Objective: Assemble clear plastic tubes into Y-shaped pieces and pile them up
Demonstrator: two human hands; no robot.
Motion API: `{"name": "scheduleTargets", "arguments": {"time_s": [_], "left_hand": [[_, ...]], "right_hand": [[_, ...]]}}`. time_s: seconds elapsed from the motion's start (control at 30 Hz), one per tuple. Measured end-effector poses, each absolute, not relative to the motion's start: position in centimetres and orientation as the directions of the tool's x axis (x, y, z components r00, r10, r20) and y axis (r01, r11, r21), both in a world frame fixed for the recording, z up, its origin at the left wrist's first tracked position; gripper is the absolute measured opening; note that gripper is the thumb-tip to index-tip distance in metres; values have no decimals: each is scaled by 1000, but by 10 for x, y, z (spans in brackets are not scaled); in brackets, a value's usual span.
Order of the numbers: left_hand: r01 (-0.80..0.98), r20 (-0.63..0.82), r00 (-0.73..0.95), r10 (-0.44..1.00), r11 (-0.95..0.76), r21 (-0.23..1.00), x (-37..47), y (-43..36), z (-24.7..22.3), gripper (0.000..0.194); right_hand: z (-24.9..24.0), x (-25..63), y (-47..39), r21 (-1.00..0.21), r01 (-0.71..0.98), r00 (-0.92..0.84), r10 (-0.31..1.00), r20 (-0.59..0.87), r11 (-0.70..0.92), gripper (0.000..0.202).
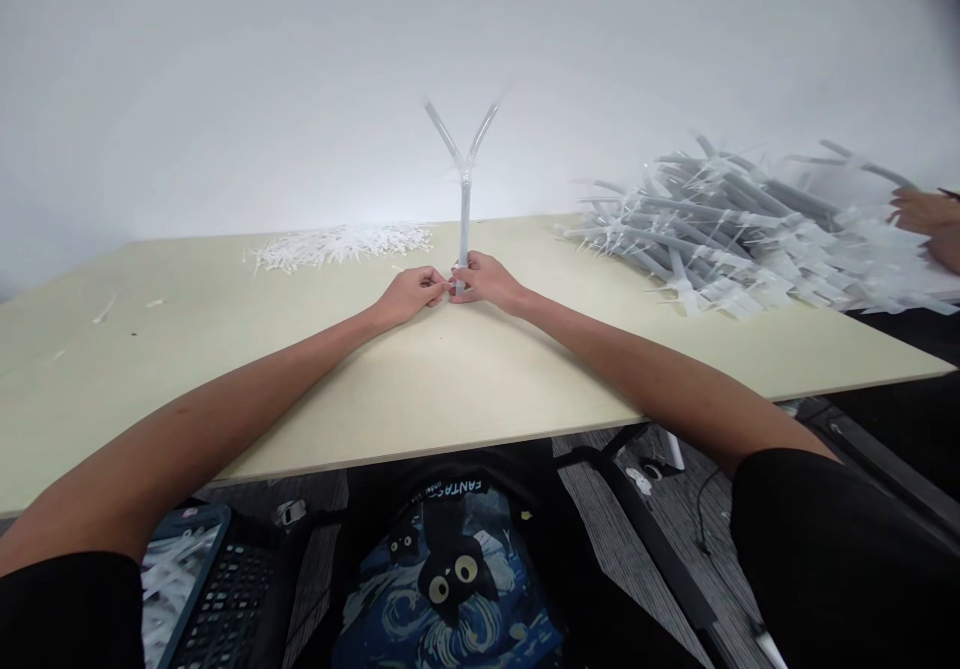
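Note:
Upright above the pale table (360, 389) stands a clear, Y-shaped tube piece (465, 214), its two thin arms spreading at the top. My right hand (484, 281) is wrapped round its lower end. Close on the left side, my left hand (414, 294) has its fingertips pinched at the tube's base, on something small and pale that I cannot make out. The two hands nearly touch. Behind my left hand lies a spread of small white plastic pieces (341, 244).
A large heap of grey tubes with white tabs (720, 219) covers the table's right side. Another person's hand (930, 224) is at the far right edge. A few white pieces (105, 309) lie at the left. Below the table's left front sits a dark basket (225, 589).

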State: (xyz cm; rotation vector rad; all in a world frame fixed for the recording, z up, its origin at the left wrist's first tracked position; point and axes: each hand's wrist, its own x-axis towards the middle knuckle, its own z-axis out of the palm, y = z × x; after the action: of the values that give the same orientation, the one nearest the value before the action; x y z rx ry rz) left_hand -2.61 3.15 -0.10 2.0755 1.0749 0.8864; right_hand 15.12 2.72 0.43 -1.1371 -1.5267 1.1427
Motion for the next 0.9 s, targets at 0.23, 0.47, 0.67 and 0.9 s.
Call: {"name": "scheduleTargets", "arguments": {"time_s": [0.23,0.47,0.67,0.9], "left_hand": [[445,263,439,859,-462,767,-26,31,0,24],[437,270,444,855,-469,767,-26,31,0,21],[436,271,436,858,-465,770,-25,32,0,17],[446,283,423,861,-469,762,-26,32,-1,18]], "right_hand": [[5,152,26,-973,166,-184,974,132,163,9],[5,151,26,-975,155,-188,974,127,157,7],[6,151,26,-976,157,-184,976,119,149,6],[3,152,30,-972,168,-190,973,130,163,8]]}}
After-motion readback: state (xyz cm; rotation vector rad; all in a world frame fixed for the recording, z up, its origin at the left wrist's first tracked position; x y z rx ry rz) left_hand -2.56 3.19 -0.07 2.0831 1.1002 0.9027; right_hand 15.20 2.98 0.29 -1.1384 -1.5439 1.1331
